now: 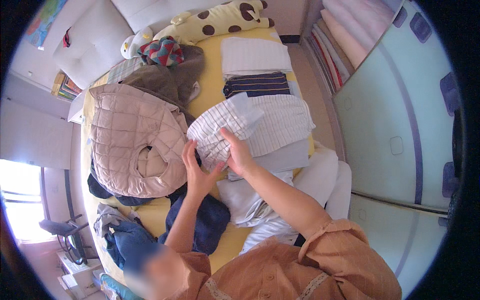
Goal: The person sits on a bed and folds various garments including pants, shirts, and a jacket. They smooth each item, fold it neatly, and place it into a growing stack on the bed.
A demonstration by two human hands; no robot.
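Observation:
A white cloth garment with dark stripes (215, 129) is raised and bunched above the bed, its upper end pale and sheer-looking. My right hand (240, 153) grips its lower right side, thumb on top and the other fingers partly hidden. My left hand (198, 170) is at the lower left edge, fingers and thumb spread apart, fingertips at the fabric. Just beyond, a striped white garment (279, 123) lies flat, with a light grey folded cloth (287, 155) under its near side. Left of my hands lies a pink quilted jacket (129, 131).
Folded dark striped cloth (257, 84) and white cloth (255, 56) lie farther up the yellow bed sheet (212, 60). Brown clothing (161, 80) and a spotted plush toy (217, 22) are at the back. Navy clothing (210, 225) lies nearer me. A sliding wardrobe door (378, 123) stands right.

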